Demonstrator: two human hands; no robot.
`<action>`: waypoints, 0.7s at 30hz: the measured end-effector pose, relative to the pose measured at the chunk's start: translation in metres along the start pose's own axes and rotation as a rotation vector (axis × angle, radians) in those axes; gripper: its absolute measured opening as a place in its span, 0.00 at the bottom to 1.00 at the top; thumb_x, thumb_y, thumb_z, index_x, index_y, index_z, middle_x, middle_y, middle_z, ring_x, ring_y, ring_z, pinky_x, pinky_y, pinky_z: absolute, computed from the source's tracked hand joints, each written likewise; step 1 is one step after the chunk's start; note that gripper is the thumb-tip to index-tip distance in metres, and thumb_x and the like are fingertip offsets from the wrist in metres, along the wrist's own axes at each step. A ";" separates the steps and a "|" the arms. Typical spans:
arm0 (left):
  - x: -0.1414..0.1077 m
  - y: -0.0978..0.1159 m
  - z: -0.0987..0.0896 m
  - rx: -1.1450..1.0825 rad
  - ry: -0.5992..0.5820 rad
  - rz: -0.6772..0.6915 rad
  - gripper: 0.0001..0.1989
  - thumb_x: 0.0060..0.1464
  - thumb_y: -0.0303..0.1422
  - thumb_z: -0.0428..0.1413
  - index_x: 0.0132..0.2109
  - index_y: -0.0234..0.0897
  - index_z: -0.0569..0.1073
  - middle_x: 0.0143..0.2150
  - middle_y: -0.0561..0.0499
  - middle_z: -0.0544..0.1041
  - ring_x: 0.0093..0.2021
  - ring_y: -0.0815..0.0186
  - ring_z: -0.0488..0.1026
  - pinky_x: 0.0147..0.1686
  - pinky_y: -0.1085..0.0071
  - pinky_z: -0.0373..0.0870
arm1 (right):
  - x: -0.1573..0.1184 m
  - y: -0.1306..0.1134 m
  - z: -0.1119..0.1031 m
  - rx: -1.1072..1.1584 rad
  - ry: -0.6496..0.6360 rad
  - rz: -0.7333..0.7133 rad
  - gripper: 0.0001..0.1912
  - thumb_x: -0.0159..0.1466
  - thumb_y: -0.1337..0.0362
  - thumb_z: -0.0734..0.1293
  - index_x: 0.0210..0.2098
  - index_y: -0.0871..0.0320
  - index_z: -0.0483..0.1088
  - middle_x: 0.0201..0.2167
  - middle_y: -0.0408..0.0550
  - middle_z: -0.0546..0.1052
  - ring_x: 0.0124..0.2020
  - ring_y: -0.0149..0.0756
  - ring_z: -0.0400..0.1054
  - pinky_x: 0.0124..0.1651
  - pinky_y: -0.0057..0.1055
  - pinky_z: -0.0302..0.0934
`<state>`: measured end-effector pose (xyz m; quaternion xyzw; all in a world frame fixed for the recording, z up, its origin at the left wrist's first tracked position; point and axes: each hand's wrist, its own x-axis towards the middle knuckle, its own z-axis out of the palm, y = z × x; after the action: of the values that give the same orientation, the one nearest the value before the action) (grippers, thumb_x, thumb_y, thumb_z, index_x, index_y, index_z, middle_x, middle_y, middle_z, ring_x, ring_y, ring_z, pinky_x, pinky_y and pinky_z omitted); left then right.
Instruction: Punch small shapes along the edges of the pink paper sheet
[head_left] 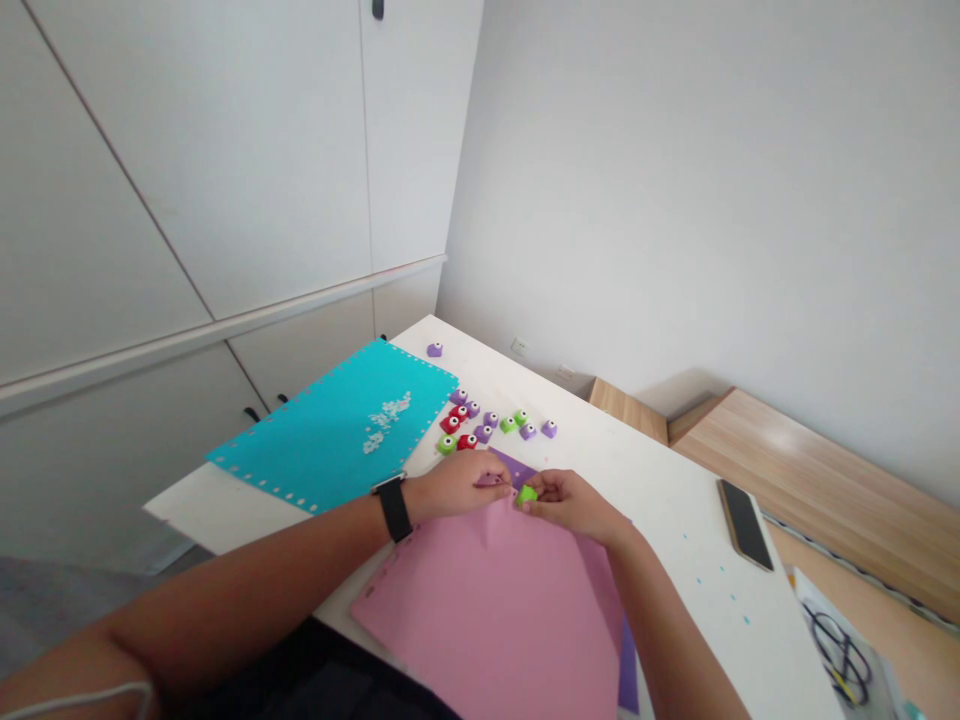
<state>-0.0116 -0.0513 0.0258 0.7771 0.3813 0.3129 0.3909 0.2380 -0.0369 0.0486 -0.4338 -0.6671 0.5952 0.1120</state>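
Head view: your right grip (576, 503) clasps a small, lime-green plastic punch (526, 495) at its nine o'clock; your left grip (459, 483) pinches a creased, hole-edged pink rectangular sheet (510, 610), the punch at its three o'clock.

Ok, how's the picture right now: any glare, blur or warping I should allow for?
Head view: soft light, no harsh glare on the pink sheet; head view: cabinet doors lean and the table looks skewed, likely wide-angle distortion; head view: the green piece in the right hand looks small and soft, its fine detail unreadable.
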 end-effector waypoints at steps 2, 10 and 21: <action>0.000 0.001 0.000 0.026 -0.004 0.005 0.15 0.61 0.44 0.56 0.38 0.37 0.80 0.35 0.48 0.78 0.36 0.62 0.73 0.36 0.71 0.64 | -0.001 -0.001 0.000 0.026 -0.010 -0.004 0.23 0.57 0.48 0.75 0.41 0.60 0.76 0.36 0.46 0.79 0.37 0.36 0.73 0.42 0.33 0.65; -0.001 0.006 -0.002 0.065 0.002 0.029 0.17 0.62 0.45 0.55 0.38 0.37 0.80 0.33 0.47 0.78 0.36 0.62 0.73 0.37 0.71 0.65 | -0.003 0.001 0.000 0.117 -0.033 -0.005 0.25 0.53 0.51 0.78 0.43 0.58 0.73 0.37 0.46 0.78 0.38 0.35 0.73 0.45 0.34 0.65; -0.001 0.007 -0.003 0.081 -0.001 0.039 0.16 0.62 0.44 0.55 0.38 0.37 0.80 0.33 0.48 0.77 0.34 0.63 0.72 0.35 0.71 0.63 | -0.003 0.000 0.001 0.098 -0.053 0.002 0.25 0.52 0.52 0.78 0.43 0.58 0.73 0.36 0.46 0.78 0.38 0.36 0.72 0.44 0.35 0.65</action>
<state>-0.0119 -0.0539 0.0327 0.7997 0.3784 0.3043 0.3531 0.2392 -0.0393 0.0498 -0.4125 -0.6393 0.6387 0.1146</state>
